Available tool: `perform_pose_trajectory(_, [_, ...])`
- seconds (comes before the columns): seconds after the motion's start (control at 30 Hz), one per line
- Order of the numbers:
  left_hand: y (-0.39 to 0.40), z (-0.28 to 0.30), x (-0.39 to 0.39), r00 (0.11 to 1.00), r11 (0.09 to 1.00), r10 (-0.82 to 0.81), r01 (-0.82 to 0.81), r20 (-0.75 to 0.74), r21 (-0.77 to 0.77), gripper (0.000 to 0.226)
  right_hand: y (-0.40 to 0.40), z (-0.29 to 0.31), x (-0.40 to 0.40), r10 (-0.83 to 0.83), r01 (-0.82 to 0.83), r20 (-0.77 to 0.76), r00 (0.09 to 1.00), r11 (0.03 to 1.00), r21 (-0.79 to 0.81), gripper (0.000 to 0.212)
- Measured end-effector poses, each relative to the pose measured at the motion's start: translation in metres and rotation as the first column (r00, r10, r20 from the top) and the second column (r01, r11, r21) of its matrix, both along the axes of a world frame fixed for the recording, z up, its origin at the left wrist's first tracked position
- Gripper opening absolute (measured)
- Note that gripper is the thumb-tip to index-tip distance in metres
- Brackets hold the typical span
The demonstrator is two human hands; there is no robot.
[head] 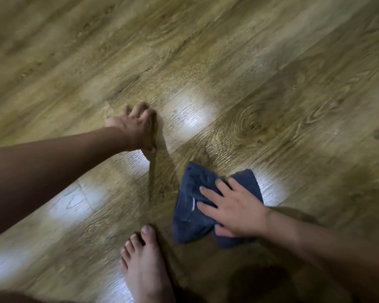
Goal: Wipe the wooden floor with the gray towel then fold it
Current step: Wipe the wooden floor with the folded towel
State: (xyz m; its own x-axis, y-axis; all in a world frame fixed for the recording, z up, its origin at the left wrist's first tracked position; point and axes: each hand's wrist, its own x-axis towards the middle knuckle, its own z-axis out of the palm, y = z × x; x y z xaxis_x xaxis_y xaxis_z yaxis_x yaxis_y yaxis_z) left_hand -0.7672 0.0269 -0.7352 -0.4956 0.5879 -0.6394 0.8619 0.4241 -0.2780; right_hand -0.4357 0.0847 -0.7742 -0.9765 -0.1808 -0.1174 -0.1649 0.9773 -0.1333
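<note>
While the right hand (234, 206) is laid flat on the towel (193, 206), its fingers (210, 194) are kept straight and slightly spread, pointing up and to the left, and the thumb is seen at the towel's near edge. No pinch or curl around the cloth can be made out. The towel, blue-gray and bunched into a rumpled shape, is pressed against the floor (271, 95) at lower centre-right, with a pale stitched strip shown just beside the fingertips. Part of the cloth is hidden under the palm.

The left hand (136, 125) is planted on the floor up and to the left, well apart from the towel, with the arm stretched out from the left edge. Its fingers are bent at the knuckles and spread, with the tips set on the boards and nothing held; whether the palm is touching cannot be told, as the view is blurred.

A bare foot (144, 263) is placed on the floor just beside the towel's lower-left corner, toes pointing up. Bright patches of reflected light are spread across the wood-grain planks.
</note>
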Motion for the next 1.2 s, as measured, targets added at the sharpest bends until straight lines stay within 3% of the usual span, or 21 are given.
perform_pose_trajectory(0.13, [-0.002, 0.004, -0.005, 1.000, 0.999, 0.006, -0.007, -0.022, -0.046, 0.132, 0.021, 0.001, -0.046, -0.054, 0.054, -0.041, 0.998, 0.999, 0.007, 0.057])
perform_pose_trajectory(0.23, [-0.004, 0.004, -0.005, 0.998, 0.998, -0.033, 0.031, -0.045, -0.053, 0.128, 0.040, 0.004, -0.096, -0.251, 0.253, -0.050, 0.967, 0.966, 0.052, 0.059])
perform_pose_trajectory(0.4, [0.001, 0.012, -0.002, 0.997, 0.996, -0.076, 0.075, -0.013, -0.052, 0.129, 0.051, 0.007, -0.163, -0.640, 0.639, -0.046, 0.767, 0.769, -0.019, 0.057])
perform_pose_trajectory(0.5, [0.011, 0.022, 0.003, 0.964, 0.965, -0.250, 0.240, -0.093, -0.111, 0.129, 0.042, 0.004, -0.152, -0.703, 0.699, -0.082, 0.706, 0.711, -0.078, 0.054])
perform_pose_trajectory(0.57, [0.027, 0.030, 0.005, 0.868, 0.884, -0.459, 0.426, -0.188, -0.191, 0.118, 0.034, 0.001, -0.126, -0.765, 0.754, -0.094, 0.637, 0.644, -0.132, 0.055])
perform_pose_trajectory(0.67, [0.066, 0.046, 0.007, 0.736, 0.771, -0.635, 0.586, -0.234, -0.250, 0.094, 0.024, -0.005, -0.073, -0.867, 0.853, -0.082, 0.491, 0.498, -0.157, 0.058])
perform_pose_trajectory(0.8, [0.112, 0.057, 0.040, 0.666, 0.689, -0.724, 0.693, -0.179, -0.210, 0.076, 0.031, -0.017, 0.013, -0.964, 0.963, -0.116, 0.239, 0.251, -0.101, 0.060])
perform_pose_trajectory(0.93, [0.132, 0.044, 0.097, 0.659, 0.664, -0.747, 0.731, -0.090, -0.157, 0.075, 0.063, -0.017, 0.079, -0.981, 0.993, -0.175, -0.087, -0.070, -0.100, 0.057])
perform_pose_trajectory(1.07, [0.120, 0.023, 0.123, 0.713, 0.721, -0.693, 0.684, -0.110, -0.108, 0.091, 0.107, -0.012, 0.119, -0.900, 0.921, -0.198, -0.388, -0.372, -0.115, 0.053])
perform_pose_trajectory(1.2, [0.105, 0.017, 0.105, 0.747, 0.750, -0.660, 0.661, -0.077, -0.011, 0.104, 0.120, -0.009, 0.115, -0.862, 0.881, -0.181, -0.473, -0.466, -0.082, 0.051])
